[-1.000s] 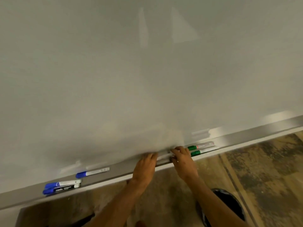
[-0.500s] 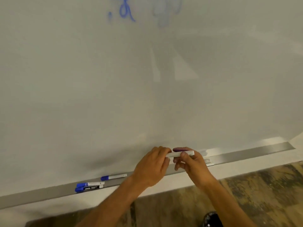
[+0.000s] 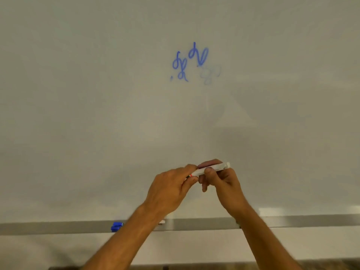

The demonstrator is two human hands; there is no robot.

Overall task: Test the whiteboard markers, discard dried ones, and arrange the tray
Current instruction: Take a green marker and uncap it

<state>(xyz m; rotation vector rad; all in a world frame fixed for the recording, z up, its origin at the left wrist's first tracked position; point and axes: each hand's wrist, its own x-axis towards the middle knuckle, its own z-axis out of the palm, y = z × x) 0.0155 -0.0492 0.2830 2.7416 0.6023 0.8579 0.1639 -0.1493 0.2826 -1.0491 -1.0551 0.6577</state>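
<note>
While both hands meet in front of the whiteboard [image 3: 97,114], a white-barrelled marker [image 3: 213,168] is held between them, above the tray [image 3: 292,222].

Left hand: the left hand [image 3: 171,190] rises from the lower edge of the view, forearm angled up and to the right across the tray; its back faces the camera, its fingers are curled, and the fingertips [image 3: 191,168] pinch the marker's left end, where a small red band shows.

Right hand: the right hand [image 3: 224,184] comes up from the lower right, forearm slanting up and to the left over the tray; thumb and curled fingers grip the barrel near its middle.

Marker: it lies nearly level, its right end tilted slightly upward and jutting past the right hand; it is held clear of the tray, close to the board. Whether its cap is on cannot be told.

Tray: a grey ledge runs along the board's lower edge, below both hands.

Blue markers: blue caps [image 3: 116,226] show on the tray, just left of the left forearm, which hides their barrels.

Scribbles: looping blue scribbles [image 3: 185,65] sit on the board well above the tray, with a faint grey scrawl [image 3: 211,74] just to their right.
</note>
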